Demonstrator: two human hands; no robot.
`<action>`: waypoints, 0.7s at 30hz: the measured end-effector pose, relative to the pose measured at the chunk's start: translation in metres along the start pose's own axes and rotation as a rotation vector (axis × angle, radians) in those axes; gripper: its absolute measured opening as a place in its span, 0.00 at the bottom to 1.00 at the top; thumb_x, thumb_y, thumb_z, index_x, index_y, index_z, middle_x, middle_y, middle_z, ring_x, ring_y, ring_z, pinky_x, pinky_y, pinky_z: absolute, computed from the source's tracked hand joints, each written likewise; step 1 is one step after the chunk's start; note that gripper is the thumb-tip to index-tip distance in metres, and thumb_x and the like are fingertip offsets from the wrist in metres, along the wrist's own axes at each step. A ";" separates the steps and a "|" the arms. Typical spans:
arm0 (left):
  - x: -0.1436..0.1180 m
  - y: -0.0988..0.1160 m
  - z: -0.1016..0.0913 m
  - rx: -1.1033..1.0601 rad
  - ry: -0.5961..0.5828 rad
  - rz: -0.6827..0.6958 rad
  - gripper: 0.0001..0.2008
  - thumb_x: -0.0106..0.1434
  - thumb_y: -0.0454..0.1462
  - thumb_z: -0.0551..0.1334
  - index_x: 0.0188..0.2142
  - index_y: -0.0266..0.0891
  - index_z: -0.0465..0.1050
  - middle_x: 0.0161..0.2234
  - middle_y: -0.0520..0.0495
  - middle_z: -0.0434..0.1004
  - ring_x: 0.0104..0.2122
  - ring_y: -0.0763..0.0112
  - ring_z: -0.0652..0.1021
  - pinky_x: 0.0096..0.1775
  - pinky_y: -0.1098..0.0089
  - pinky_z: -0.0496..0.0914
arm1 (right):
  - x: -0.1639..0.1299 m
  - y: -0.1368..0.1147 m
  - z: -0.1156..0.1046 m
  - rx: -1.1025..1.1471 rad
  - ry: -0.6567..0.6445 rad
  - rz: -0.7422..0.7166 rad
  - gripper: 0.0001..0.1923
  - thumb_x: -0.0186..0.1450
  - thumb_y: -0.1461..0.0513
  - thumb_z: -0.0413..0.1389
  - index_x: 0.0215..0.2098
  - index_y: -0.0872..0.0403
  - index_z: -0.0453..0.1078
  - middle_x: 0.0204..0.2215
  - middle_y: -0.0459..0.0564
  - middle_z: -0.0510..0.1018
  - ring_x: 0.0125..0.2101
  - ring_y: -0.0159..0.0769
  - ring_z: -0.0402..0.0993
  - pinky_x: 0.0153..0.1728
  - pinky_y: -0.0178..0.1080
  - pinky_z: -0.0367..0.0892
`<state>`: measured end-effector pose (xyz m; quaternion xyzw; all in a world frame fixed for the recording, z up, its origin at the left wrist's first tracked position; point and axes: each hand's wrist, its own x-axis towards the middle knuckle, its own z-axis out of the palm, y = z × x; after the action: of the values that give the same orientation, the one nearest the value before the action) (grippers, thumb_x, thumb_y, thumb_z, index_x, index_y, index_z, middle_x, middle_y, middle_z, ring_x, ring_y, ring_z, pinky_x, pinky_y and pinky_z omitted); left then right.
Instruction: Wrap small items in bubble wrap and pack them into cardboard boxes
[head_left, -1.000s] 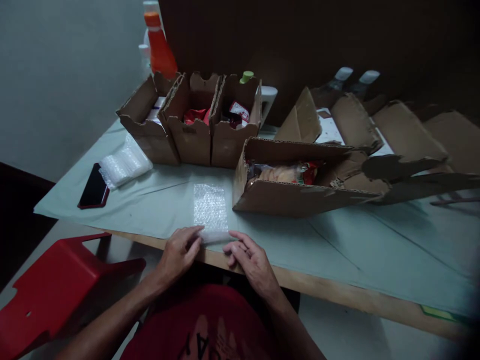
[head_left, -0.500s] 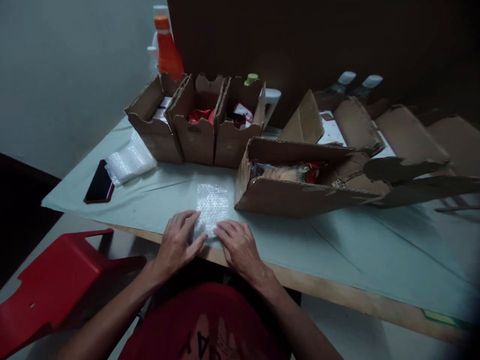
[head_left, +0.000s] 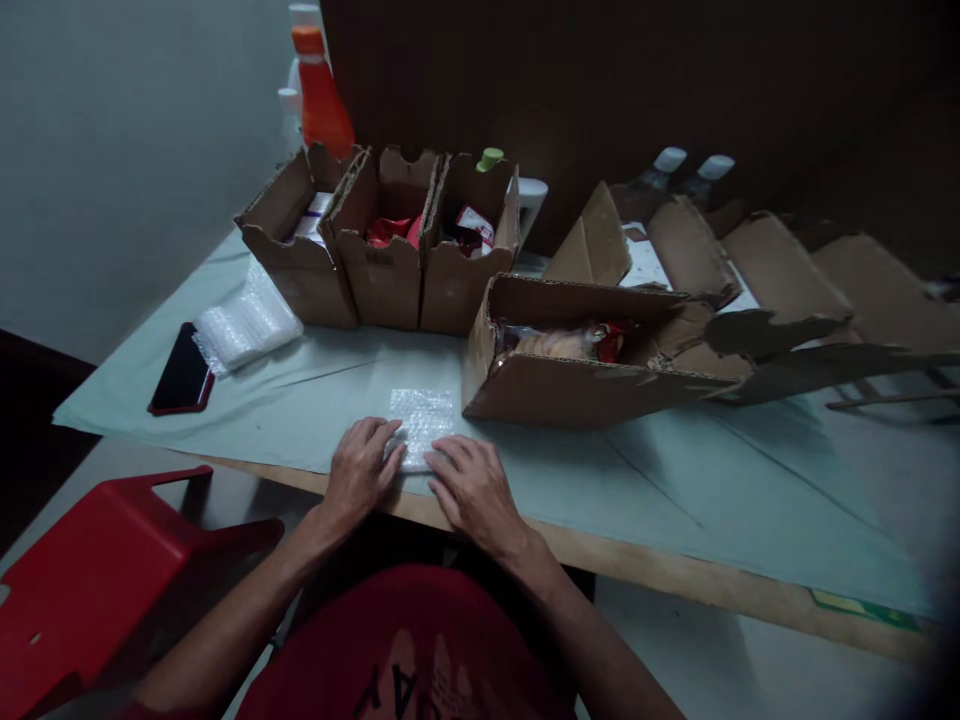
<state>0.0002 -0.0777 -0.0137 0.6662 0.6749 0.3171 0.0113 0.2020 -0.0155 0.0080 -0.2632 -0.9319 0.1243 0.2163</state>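
A small sheet of clear bubble wrap (head_left: 420,418) lies on the pale green table cover (head_left: 675,480) near the front edge. My left hand (head_left: 361,472) presses on its near left part and my right hand (head_left: 469,490) on its near right part, fingers curled over the rolled-up near end. Whatever is inside the roll is hidden under my fingers. Just beyond the wrap, to the right, stands a long open cardboard box (head_left: 570,385) with snack packets (head_left: 566,343) inside.
Three small cardboard boxes (head_left: 386,265) with items stand at the back left, an orange bottle (head_left: 321,95) behind them. A stack of bubble wrap (head_left: 244,328) and a dark phone (head_left: 180,375) lie at the left. Flattened cardboard (head_left: 787,290) covers the right. A red stool (head_left: 97,570) stands lower left.
Both hands have rolled the near end of the bubble wrap away from me, so less of the flat sheet shows. The hands sit farther onto the table.
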 end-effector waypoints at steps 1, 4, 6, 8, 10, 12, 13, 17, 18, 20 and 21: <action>-0.003 0.001 -0.003 0.009 0.019 0.029 0.13 0.70 0.38 0.59 0.51 0.37 0.73 0.43 0.39 0.78 0.43 0.59 0.77 0.45 0.59 0.73 | 0.001 0.001 0.002 0.007 -0.009 0.006 0.12 0.69 0.67 0.57 0.49 0.53 0.73 0.49 0.55 0.80 0.52 0.46 0.71 0.52 0.48 0.63; -0.015 0.007 -0.016 -0.054 -0.044 0.134 0.14 0.69 0.37 0.59 0.54 0.38 0.71 0.45 0.40 0.78 0.46 0.58 0.76 0.49 0.56 0.70 | 0.002 0.001 0.002 0.085 -0.015 0.064 0.11 0.70 0.67 0.55 0.49 0.52 0.74 0.45 0.52 0.82 0.47 0.43 0.74 0.49 0.46 0.65; -0.020 0.011 -0.022 -0.120 -0.111 0.153 0.16 0.69 0.34 0.58 0.56 0.39 0.69 0.41 0.43 0.79 0.42 0.62 0.77 0.47 0.58 0.70 | 0.001 -0.002 -0.003 0.159 -0.060 0.108 0.12 0.71 0.66 0.54 0.49 0.51 0.75 0.41 0.51 0.83 0.42 0.41 0.75 0.46 0.44 0.66; -0.019 0.012 -0.022 -0.141 -0.138 0.135 0.16 0.70 0.33 0.57 0.57 0.39 0.68 0.37 0.46 0.79 0.37 0.64 0.77 0.46 0.60 0.70 | -0.002 -0.005 -0.009 0.174 -0.085 0.156 0.13 0.71 0.66 0.53 0.51 0.50 0.75 0.41 0.51 0.83 0.41 0.41 0.76 0.46 0.44 0.67; -0.012 0.009 -0.014 -0.088 -0.138 0.097 0.16 0.70 0.35 0.56 0.56 0.38 0.69 0.36 0.46 0.80 0.36 0.64 0.77 0.44 0.61 0.70 | -0.004 -0.009 -0.012 0.090 -0.051 0.183 0.14 0.71 0.65 0.53 0.53 0.51 0.74 0.46 0.54 0.82 0.45 0.44 0.74 0.47 0.47 0.66; -0.001 0.005 -0.005 -0.003 -0.118 0.038 0.14 0.70 0.37 0.57 0.53 0.38 0.72 0.38 0.44 0.80 0.38 0.62 0.78 0.44 0.60 0.71 | -0.003 -0.011 -0.012 -0.021 -0.020 0.162 0.15 0.70 0.64 0.55 0.54 0.51 0.72 0.51 0.58 0.78 0.50 0.49 0.71 0.49 0.50 0.66; 0.004 0.002 -0.002 0.020 -0.099 0.000 0.14 0.70 0.38 0.57 0.52 0.38 0.73 0.39 0.43 0.80 0.39 0.61 0.78 0.44 0.60 0.71 | -0.001 -0.010 -0.010 -0.061 -0.030 0.139 0.15 0.69 0.64 0.57 0.54 0.52 0.72 0.52 0.59 0.77 0.51 0.50 0.70 0.50 0.51 0.65; 0.007 0.005 -0.007 -0.170 0.015 -0.229 0.16 0.68 0.44 0.60 0.49 0.38 0.75 0.40 0.41 0.80 0.40 0.59 0.79 0.44 0.59 0.73 | 0.012 -0.002 0.000 -0.053 -0.084 0.163 0.12 0.67 0.67 0.58 0.48 0.52 0.73 0.46 0.56 0.80 0.45 0.47 0.74 0.46 0.48 0.68; 0.004 0.010 -0.011 -0.278 0.022 -0.328 0.17 0.67 0.47 0.60 0.48 0.37 0.75 0.41 0.41 0.80 0.41 0.59 0.79 0.43 0.60 0.73 | 0.014 0.000 0.002 0.001 -0.051 0.220 0.11 0.67 0.68 0.57 0.48 0.52 0.73 0.45 0.54 0.81 0.45 0.45 0.75 0.46 0.47 0.68; -0.006 0.021 -0.018 -0.524 -0.032 -0.535 0.22 0.64 0.51 0.61 0.48 0.37 0.75 0.43 0.40 0.81 0.43 0.58 0.81 0.43 0.62 0.75 | 0.014 -0.001 0.003 0.183 0.046 0.351 0.12 0.67 0.68 0.58 0.48 0.52 0.73 0.45 0.52 0.82 0.45 0.42 0.76 0.48 0.43 0.68; -0.012 0.027 -0.021 -0.638 -0.091 -0.621 0.25 0.63 0.53 0.62 0.49 0.37 0.75 0.45 0.40 0.82 0.44 0.58 0.81 0.44 0.62 0.75 | 0.012 -0.004 0.003 0.300 0.076 0.402 0.13 0.67 0.68 0.58 0.49 0.52 0.73 0.44 0.50 0.82 0.44 0.40 0.77 0.47 0.41 0.69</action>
<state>0.0170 -0.0993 0.0101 0.4082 0.7102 0.4616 0.3406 0.1894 -0.0125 0.0111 -0.4128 -0.8231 0.2920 0.2585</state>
